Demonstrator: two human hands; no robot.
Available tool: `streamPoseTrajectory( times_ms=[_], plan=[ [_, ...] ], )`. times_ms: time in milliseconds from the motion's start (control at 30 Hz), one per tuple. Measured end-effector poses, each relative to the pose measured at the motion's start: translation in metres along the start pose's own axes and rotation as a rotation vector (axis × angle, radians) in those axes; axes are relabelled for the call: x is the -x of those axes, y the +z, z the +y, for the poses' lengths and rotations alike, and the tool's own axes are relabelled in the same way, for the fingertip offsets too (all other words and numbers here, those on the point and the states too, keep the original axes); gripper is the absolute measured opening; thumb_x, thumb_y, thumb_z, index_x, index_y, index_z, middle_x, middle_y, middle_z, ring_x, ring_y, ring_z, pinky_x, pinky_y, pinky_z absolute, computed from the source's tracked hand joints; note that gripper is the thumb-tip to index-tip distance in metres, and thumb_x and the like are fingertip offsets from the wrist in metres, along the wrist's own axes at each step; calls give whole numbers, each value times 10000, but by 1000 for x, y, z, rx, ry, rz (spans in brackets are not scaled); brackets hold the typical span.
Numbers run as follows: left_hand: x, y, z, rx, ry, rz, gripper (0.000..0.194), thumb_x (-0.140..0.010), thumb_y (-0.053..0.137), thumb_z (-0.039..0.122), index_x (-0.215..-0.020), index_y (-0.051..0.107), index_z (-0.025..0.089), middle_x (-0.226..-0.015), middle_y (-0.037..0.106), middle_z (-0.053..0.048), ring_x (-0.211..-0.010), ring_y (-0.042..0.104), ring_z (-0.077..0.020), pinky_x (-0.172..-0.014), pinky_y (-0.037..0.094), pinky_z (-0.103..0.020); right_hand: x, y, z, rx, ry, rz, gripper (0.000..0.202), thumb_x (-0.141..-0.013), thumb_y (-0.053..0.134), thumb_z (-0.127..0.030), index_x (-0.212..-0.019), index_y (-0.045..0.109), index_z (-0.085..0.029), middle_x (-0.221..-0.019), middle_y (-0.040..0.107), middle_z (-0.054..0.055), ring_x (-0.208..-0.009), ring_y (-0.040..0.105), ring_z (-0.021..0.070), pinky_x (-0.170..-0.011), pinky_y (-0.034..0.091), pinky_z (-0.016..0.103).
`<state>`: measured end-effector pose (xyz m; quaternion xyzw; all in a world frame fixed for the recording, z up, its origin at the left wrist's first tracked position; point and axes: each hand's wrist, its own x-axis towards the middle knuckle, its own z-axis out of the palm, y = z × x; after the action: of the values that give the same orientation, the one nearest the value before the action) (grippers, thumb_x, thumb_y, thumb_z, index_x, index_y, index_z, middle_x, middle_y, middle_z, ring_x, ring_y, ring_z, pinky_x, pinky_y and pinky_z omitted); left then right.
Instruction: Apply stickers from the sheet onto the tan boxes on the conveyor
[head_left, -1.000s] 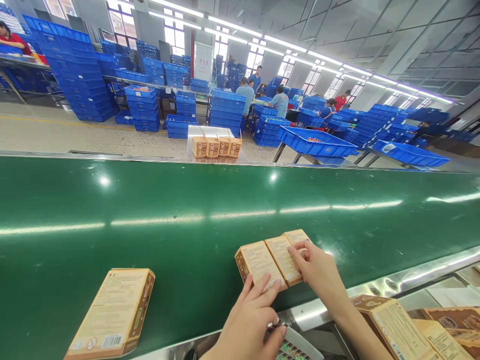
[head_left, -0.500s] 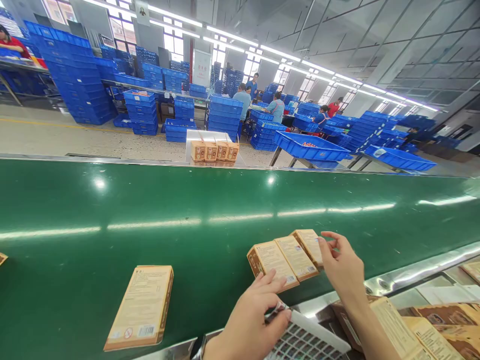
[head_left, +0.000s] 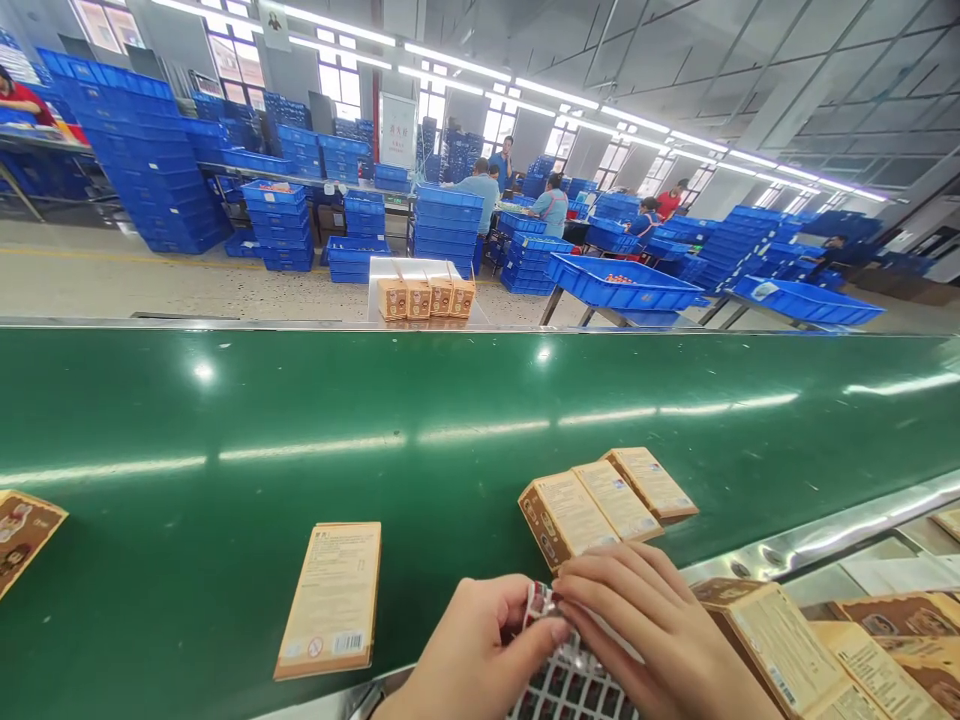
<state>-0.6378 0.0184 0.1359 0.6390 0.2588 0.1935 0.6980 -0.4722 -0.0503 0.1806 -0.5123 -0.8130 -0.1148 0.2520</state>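
Note:
My left hand [head_left: 480,640] is closed, pinching a small shiny plastic packet [head_left: 541,603] with dark and red marks between thumb and fingers. Curved over the packet from the right, my right hand [head_left: 637,610] has its fingers pressed together against it; its fingertips are partly hidden. Directly beneath both hands is a white grid basket [head_left: 577,690], its contents hard to make out. Just beyond my fingers, three cream-and-brown boxes lie side by side on the green belt: a left box [head_left: 566,515], a middle box [head_left: 616,497] and a right box [head_left: 651,482].
A single box [head_left: 334,595] lies on the green conveyor belt [head_left: 225,400], and another box [head_left: 26,535] shows at the left edge. More boxes [head_left: 780,640] sit at lower right beside the metal rail. Across the belt stand several boxes [head_left: 427,298] and blue crates [head_left: 446,225].
My right hand has left the three boxes and come to the packet at my left hand. The boxes on the belt have shifted right, and more of the left-edge box shows.

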Motion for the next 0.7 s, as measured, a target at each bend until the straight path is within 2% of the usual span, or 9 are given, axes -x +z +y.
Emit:
streamPoseTrajectory(
  times_ms=[133,233,300,367,400,467,533,567,700],
  plan=[
    [-3,5,-6,144,-71,-53,343,-753,646,480,-744,488,175,-641,430,45,-592,341,-107,-534,275,-220,15,2,-3,61,-9,34,268,-899,508,-22,-1018,644,-220,-954,770,29,-911,724,183,-906,522,329],
    [-7,9,-10,244,-119,-23,331,-758,660,461,-741,503,169,-646,463,42,-607,395,-110,-568,317,-221,26,-1,5,-120,122,65,180,-910,554,-106,-954,648,-253,-977,761,28,-925,723,185,-837,559,287],
    [-10,12,-12,170,-146,3,241,-791,631,373,-728,528,165,-638,493,38,-618,453,-121,-578,339,-227,31,-5,24,-302,419,93,94,-936,577,-272,-872,645,-255,-899,739,34,-845,718,191,-736,576,272],
    [-15,16,-12,2,-141,17,157,-812,580,270,-698,549,167,-645,557,19,-646,531,-148,-602,395,-247,33,-8,52,-511,815,92,252,-916,586,-473,-843,636,-237,-730,681,18,-663,676,181,-625,563,282],
    [-18,19,-12,-80,-98,20,125,-813,561,224,-701,568,169,-706,627,-7,-705,588,-173,-657,449,-271,32,-8,67,-635,981,58,338,-875,604,-561,-862,633,-224,-654,639,-3,-569,628,164,-575,542,285],
    [-28,26,-11,-180,68,-11,88,-802,545,149,-755,614,172,-1039,737,-90,-1000,659,-253,-906,504,-365,30,-4,95,-827,1192,-2,449,-765,676,-644,-844,604,-208,-606,584,-36,-482,546,123,-510,487,267],
    [-43,33,-11,-246,243,-78,132,-793,546,92,-825,645,173,-1410,603,-121,-1339,508,-299,-1152,358,-449,27,3,116,-898,1262,-38,489,-677,736,-647,-799,576,-201,-590,559,-50,-461,511,101,-483,439,251],
    [-51,37,-11,-290,289,-114,154,-792,548,75,-851,654,170,-1501,515,-120,-1430,406,-304,-1207,279,-475,26,7,123,-896,1267,-50,496,-646,752,-641,-776,567,-199,-572,547,-55,-451,499,96,-472,417,245],
    [-79,47,-17,-437,251,-187,198,-802,547,64,-926,680,143,-1567,396,-149,-1504,242,-315,-1234,211,-529,25,20,136,-849,1262,-98,520,-567,757,-654,-719,539,-207,-463,449,-99,-375,385,71,-413,301,226]
  ],
)
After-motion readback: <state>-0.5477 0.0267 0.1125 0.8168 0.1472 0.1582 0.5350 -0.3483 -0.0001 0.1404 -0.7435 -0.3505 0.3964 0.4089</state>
